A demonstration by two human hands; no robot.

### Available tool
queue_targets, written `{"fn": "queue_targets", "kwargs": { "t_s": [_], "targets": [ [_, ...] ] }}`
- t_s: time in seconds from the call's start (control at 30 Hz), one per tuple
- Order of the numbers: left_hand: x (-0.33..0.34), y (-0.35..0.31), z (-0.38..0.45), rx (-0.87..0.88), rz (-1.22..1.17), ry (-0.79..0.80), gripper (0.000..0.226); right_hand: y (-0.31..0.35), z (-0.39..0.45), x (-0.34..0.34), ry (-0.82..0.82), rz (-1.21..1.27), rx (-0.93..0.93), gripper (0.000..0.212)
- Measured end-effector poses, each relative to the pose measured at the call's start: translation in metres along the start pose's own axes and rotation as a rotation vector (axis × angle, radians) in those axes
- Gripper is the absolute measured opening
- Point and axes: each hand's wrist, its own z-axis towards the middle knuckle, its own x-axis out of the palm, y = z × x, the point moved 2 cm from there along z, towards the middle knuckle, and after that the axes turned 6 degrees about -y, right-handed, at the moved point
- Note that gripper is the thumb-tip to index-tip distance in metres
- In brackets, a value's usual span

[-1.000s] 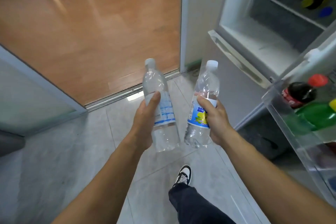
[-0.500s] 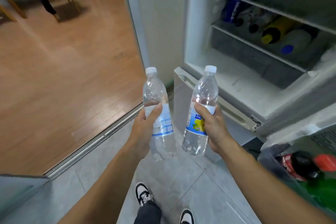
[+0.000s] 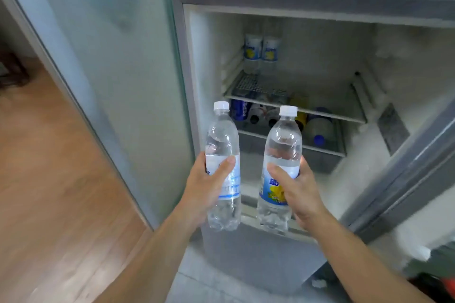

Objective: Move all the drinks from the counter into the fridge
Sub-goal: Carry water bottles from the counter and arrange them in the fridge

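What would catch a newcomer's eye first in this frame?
Two clear plastic bottles with white caps, upright at centre: the left hand grips the white-and-blue-labelled bottle, the right hand the blue-and-yellow-labelled bottle. Behind them stands the open grey fridge, with two matching bottles upright on its upper shelf.

Open shelf (image 3: 320, 103) right of bottles (image 3: 262, 53)

Two clear plastic bottles, white caps, upright, held side by side before open fridge (image 3: 283, 61). Left bottle (image 3: 222, 145), white-blue label, at 9 o'clock of right bottle (image 3: 282, 152), blue-yellow label. Apart, not touching. More bottles on fridge shelves at 12 o'clock.
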Motion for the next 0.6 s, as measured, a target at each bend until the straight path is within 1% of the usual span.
{"fn": "queue_targets", "kwargs": {
  "t_s": [0.03, 0.1, 0.17, 0.23, 0.3, 0.37, 0.43, 0.5, 0.57, 0.6],
  "targets": [
    [0.006, -0.011, 0.011, 0.016, 0.007, 0.037, 0.02, 0.009, 0.008, -0.001, -0.029, 0.002, -0.024, 0.052],
    [0.021, -0.029, 0.036, 0.049, 0.013, 0.084, 0.025, 0.025, 0.028, -0.005, -0.1, 0.008, -0.071, 0.043],
    [0.037, -0.041, 0.062, 0.111, 0.021, 0.094, 0.036, 0.04, 0.05, -0.01, -0.187, 0.012, -0.129, 0.038],
    [0.057, -0.049, 0.087, 0.166, 0.036, 0.102, 0.045, 0.051, 0.072, -0.017, -0.289, 0.009, -0.181, 0.045],
    [0.078, -0.056, 0.111, 0.196, 0.039, 0.12, 0.049, 0.059, 0.096, -0.024, -0.392, 0.054, -0.207, 0.052],
    [0.1, -0.062, 0.137, 0.22, 0.037, 0.139, 0.048, 0.068, 0.12, -0.031, -0.47, 0.113, -0.225, 0.048],
    [0.124, -0.071, 0.165, 0.272, 0.035, 0.137, 0.042, 0.081, 0.145, -0.034, -0.516, 0.136, -0.267, 0.036],
    [0.149, -0.08, 0.195, 0.329, 0.05, 0.128, 0.04, 0.092, 0.172, -0.037, -0.529, 0.138, -0.337, 0.03],
    [0.177, -0.088, 0.223, 0.387, 0.058, 0.164, 0.044, 0.101, 0.199, -0.041, -0.532, 0.103, -0.376, 0.034],
    [0.19, -0.089, 0.236, 0.402, 0.059, 0.175, 0.05, 0.105, 0.212, -0.044, -0.524, 0.075, -0.38, 0.04]
  ]
}}
